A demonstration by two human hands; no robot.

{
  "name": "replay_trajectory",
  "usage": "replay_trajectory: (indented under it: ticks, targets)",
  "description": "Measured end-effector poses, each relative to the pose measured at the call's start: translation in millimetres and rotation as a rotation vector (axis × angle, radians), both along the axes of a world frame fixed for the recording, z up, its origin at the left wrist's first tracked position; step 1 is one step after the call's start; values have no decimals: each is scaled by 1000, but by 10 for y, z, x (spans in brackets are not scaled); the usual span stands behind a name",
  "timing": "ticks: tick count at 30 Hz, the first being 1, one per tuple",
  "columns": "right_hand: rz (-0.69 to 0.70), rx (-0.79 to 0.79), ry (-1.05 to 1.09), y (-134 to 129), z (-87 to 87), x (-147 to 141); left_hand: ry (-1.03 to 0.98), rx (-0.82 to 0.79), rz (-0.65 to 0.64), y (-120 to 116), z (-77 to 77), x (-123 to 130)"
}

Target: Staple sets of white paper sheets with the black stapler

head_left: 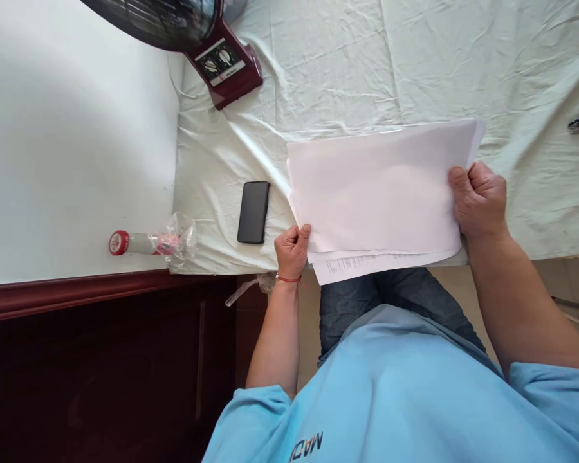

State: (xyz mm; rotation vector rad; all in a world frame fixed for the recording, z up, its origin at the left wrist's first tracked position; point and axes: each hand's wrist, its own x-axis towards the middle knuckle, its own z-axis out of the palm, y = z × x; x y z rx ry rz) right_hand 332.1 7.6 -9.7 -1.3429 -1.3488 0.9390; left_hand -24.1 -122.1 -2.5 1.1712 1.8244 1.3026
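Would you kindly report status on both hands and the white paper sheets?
Left hand, right hand: gripping opposite sides of white rectangular paper sheets. Sheets unevenly stacked. Black rectangular phone left of them, not touching.

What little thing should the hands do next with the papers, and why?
Maybe nudge the papers level: the left hand and the right hand grip their two sides, but a printed sheet pokes out along the near edge, so the stack looks uneven.

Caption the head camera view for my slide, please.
The left hand and right hand grip papers; a phone lies nearby on the cloth.
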Motion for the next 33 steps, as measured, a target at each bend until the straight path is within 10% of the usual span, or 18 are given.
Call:
replay_trajectory:
  ticks: [5,27,33]
  targets:
    - [-91,35,45,25,38,-23,-146,-27,-141,-29,-17,-40]
    - [-120,44,60,38,53,-51,10,-17,-43,2,-1,-22]
    - [-137,85,104,42,75,-60,-60,-76,-272,-22,12,-94]
